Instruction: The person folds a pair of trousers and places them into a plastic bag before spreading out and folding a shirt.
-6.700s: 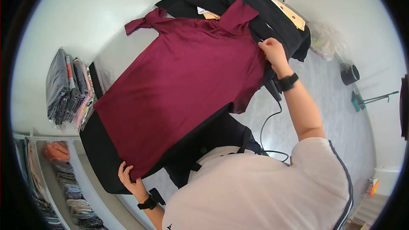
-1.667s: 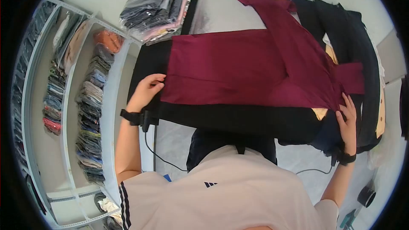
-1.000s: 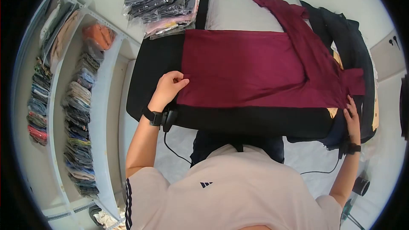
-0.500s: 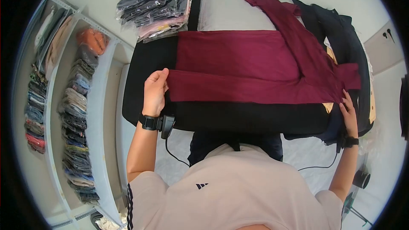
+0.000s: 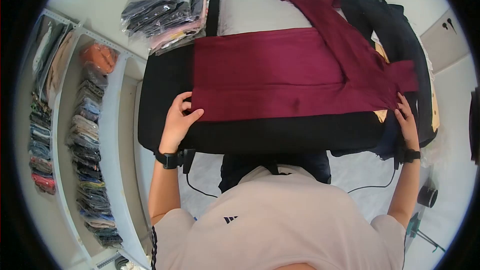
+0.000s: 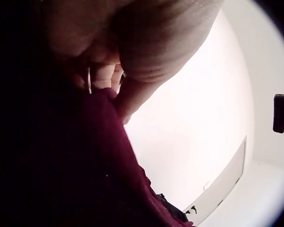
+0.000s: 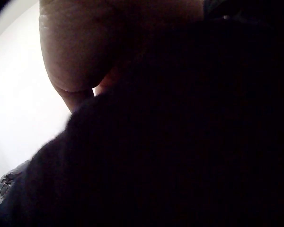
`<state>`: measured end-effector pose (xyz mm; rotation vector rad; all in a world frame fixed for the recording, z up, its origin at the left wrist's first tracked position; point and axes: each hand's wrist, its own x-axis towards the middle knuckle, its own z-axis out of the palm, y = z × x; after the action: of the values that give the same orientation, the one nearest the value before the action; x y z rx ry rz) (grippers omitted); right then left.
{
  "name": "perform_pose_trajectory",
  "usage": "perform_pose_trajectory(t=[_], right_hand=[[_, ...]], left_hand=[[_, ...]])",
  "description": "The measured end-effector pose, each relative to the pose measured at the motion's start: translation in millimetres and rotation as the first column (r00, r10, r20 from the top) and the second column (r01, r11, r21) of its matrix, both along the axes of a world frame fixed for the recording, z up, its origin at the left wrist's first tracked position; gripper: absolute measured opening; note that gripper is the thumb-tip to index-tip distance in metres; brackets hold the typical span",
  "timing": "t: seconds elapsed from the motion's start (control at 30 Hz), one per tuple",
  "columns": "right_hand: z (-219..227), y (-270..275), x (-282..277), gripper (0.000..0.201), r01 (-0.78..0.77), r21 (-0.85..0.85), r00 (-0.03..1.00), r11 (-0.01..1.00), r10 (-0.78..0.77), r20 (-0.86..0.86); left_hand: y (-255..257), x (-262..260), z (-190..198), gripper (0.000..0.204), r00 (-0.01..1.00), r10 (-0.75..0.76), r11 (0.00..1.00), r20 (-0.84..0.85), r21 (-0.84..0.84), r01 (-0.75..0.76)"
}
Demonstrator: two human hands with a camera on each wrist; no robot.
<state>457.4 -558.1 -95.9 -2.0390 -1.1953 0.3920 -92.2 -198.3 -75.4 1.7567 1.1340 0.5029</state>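
Note:
A maroon shirt (image 5: 270,70) lies spread on a black padded board (image 5: 280,135), its near long edge folded over into a strip. My left hand (image 5: 181,115) pinches the hem end of that fold, thumb on top. The left wrist view shows the fingertips (image 6: 104,78) against the maroon cloth (image 6: 113,161). At the other end, my right hand (image 5: 404,112) pinches the shirt by its shoulder and short sleeve. The right wrist view is dark and shows only the hand against dark cloth.
Dark garments (image 5: 395,25) are piled at the board's right end. Bagged folded clothes (image 5: 160,5) are stacked at the far left corner. White shelves (image 5: 75,135) full of folded clothes run along the left. A cable (image 5: 370,187) and a black cup (image 5: 429,196) lie on the floor.
Both hands lifted the shirt's near edge and folded it away from me over the body. The fold now lies flat. Before that, the shirt was laid out lengthwise on the board.

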Motion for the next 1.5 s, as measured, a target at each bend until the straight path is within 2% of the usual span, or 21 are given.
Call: perform_pose_trajectory(t=[0.03,0.13,0.27,0.33,0.37,0.43,0.47,0.53,0.57,0.63,0.77,0.83,0.9,0.97,1.03,1.1,1.17,1.2,1.23,1.33,1.5], right_hand=[[0.5,-0.5,-0.4,0.02,0.009,-0.006,1.0,1.0,-0.009,-0.005],[-2.1,-1.5,3.4,0.019,0.0,0.006,1.0,1.0,0.0,-0.026],[-5.6,-3.4,7.0,0.019,-0.002,0.017,1.0,1.0,0.002,-0.031],[-4.2,-2.6,5.7,0.019,0.004,0.009,1.0,1.0,-0.004,-0.019],[-3.7,-1.9,4.6,0.019,0.009,-0.001,1.0,1.0,-0.009,-0.01],[-2.2,-1.1,2.7,0.019,0.014,-0.008,1.0,1.0,-0.014,-0.006],[-1.3,-0.6,1.5,0.019,0.021,-0.015,1.0,1.0,-0.021,-0.002],[1.1,0.5,-1.7,0.019,0.022,-0.011,1.0,1.0,-0.022,-0.003],[2.7,0.2,-3.2,0.019,0.026,-0.009,1.0,1.0,-0.026,-0.002],[-1.5,0.1,0.0,0.02,0.008,-0.004,0.999,1.0,-0.008,0.032],[1.0,-3.0,0.1,0.02,0.017,-0.015,0.994,1.0,-0.015,0.106],[4.6,0.3,-3.5,0.02,0.057,0.004,0.998,0.998,-0.057,0.03],[7.2,0.6,-4.6,0.02,0.081,0.011,0.997,0.997,-0.081,0.007],[10.1,3.6,-7.2,0.021,0.073,0.0,0.997,0.997,-0.073,-0.023],[5.7,1.7,-2.8,0.019,0.093,0.037,0.993,0.995,-0.09,-0.071],[11.0,0.1,-3.5,0.017,0.103,0.108,0.961,0.989,-0.071,-0.267],[16.1,-2.9,-4.3,0.017,0.093,0.116,0.954,0.989,-0.055,-0.293],[17.7,-3.4,-5.0,0.016,0.06,0.125,0.945,0.99,-0.016,-0.328],[17.8,-2.1,-6.7,0.016,0.071,0.126,0.946,0.989,-0.027,-0.322],[12.5,1.6,-7.5,0.016,0.055,-0.014,0.998,0.998,-0.055,-0.01],[17.5,5.5,-12.0,0.016,0.136,-0.014,0.99,0.991,-0.137,-0.034]], left_hand=[[-0.1,-0.5,-4.4,0.046,1.0,0.011,1.0,-0.005,0.0,-0.011],[-3.0,7.7,-8.9,0.034,0.913,0.093,0.994,0.398,-0.089,-0.063],[1.0,10.9,-14.1,0.034,0.87,0.151,0.985,0.469,-0.149,-0.09],[3.2,9.1,-15.2,0.035,0.972,0.185,0.983,0.147,-0.041,-0.181],[3.5,9.1,-14.8,0.035,0.971,0.186,0.983,0.148,-0.041,-0.182],[2.6,8.6,-12.1,0.036,0.985,0.151,0.985,-0.082,0.093,-0.143],[2.1,8.4,-8.7,0.036,0.985,0.152,0.985,-0.083,0.093,-0.144],[1.7,9.5,1.0,0.038,0.95,0.155,0.913,-0.269,0.406,-0.034],[4.4,10.8,4.2,0.038,0.952,0.149,0.914,-0.269,0.404,-0.029],[14.3,14.2,5.1,0.037,0.986,0.085,0.921,-0.141,0.389,-0.024],[38.7,16.6,-21.5,0.025,0.972,-0.043,0.908,-0.23,0.397,0.134],[50.0,15.9,-31.3,0.019,0.956,-0.001,0.92,-0.294,0.374,0.115],[46.1,19.5,-26.5,0.015,0.965,0.034,0.889,-0.261,0.449,0.09],[13.5,38.4,8.7,0.016,0.964,0.096,0.813,-0.249,0.578,0.068],[-1.3,34.8,21.2,0.02,0.959,-0.124,0.683,-0.257,0.679,0.27],[-12.2,24.8,30.5,0.022,0.845,-0.358,0.592,-0.398,0.604,0.535],[-30.6,25.6,37.3,0.024,0.796,-0.35,0.562,-0.494,0.57,0.6],[-37.6,25.9,41.8,0.029,0.787,-0.313,0.59,-0.531,0.541,0.599],[-37.1,25.4,39.1,0.029,0.787,-0.322,0.583,-0.526,0.545,0.603],[-28.9,23.4,28.8,0.034,0.776,-0.289,0.561,-0.56,0.558,0.611],[-15.8,28.1,27.2,0.028,0.744,-0.296,0.521,-0.6,0.551,0.652]])
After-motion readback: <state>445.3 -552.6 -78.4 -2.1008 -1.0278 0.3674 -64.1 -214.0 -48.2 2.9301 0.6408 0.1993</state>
